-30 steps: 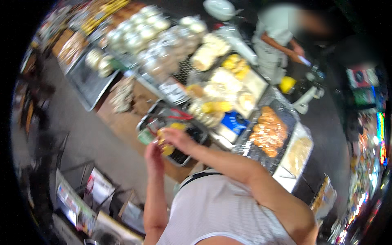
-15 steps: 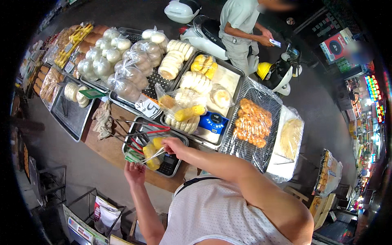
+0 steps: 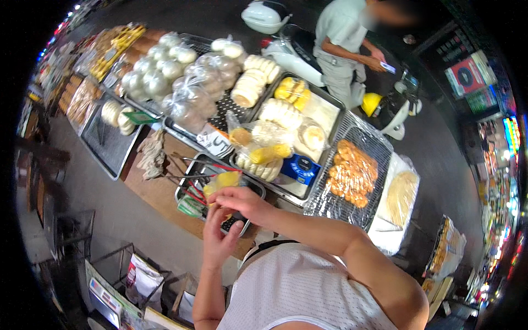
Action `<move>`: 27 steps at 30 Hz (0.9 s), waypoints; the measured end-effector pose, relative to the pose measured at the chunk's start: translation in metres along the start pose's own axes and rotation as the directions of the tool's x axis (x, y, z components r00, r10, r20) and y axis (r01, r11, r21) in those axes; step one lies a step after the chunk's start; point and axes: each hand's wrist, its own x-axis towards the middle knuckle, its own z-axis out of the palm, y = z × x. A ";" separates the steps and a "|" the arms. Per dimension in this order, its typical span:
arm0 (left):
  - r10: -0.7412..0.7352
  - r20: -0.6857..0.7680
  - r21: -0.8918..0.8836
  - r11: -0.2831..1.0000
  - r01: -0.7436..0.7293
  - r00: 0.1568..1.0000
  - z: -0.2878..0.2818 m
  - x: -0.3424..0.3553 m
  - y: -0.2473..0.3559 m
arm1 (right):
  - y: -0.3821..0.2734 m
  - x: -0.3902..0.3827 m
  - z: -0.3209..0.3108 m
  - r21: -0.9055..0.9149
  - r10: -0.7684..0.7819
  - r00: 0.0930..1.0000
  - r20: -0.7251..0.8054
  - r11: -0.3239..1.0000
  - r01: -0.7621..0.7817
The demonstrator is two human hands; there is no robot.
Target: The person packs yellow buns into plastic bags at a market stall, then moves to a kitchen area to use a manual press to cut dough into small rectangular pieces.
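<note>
My right hand [image 3: 242, 201] is closed at the bag of yellow food [image 3: 223, 180] over a small black-based tray [image 3: 181, 192]. My left hand [image 3: 220, 234] is just below it, thumb apart from the fingers, whose tips meet my right hand and are partly hidden. Tongs with red handles [image 3: 193, 191] and a green item [image 3: 190, 207] lie in that tray. Beside it are a crumpled cloth [image 3: 151, 154] and a large tray [image 3: 318, 113] of bagged buns and a blue packet [image 3: 300, 168].
Bagged white buns [image 3: 159, 71], rolls [image 3: 254, 80], a wrapped rack of browned pieces [image 3: 352, 170] and a white board [image 3: 401, 201] fill the stall. A wooden counter edge [image 3: 162, 206] is nearest me. A person [image 3: 338, 60] holding a phone stands by a scooter [image 3: 396, 121] with a yellow helmet.
Since half a second ago my hands have come together, my left hand moving right and my right hand slightly right. The bag is now largely behind them. The view has shifted slightly.
</note>
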 end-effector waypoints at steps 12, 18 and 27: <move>-0.261 -0.436 -0.382 0.920 0.085 0.861 -0.062 -0.114 -0.047 | 0.002 0.028 -0.013 -0.478 -0.107 0.990 -0.089 0.877 0.052; -0.342 -0.777 -0.379 0.925 0.041 0.529 -0.073 -0.227 -0.057 | 0.040 0.067 -0.036 -0.498 -0.006 0.988 -0.157 0.864 -0.074; -0.528 -0.846 -0.530 0.848 -0.003 0.078 -0.068 -0.298 -0.084 | -0.055 0.097 0.010 -0.457 -0.190 0.981 -0.039 0.876 0.151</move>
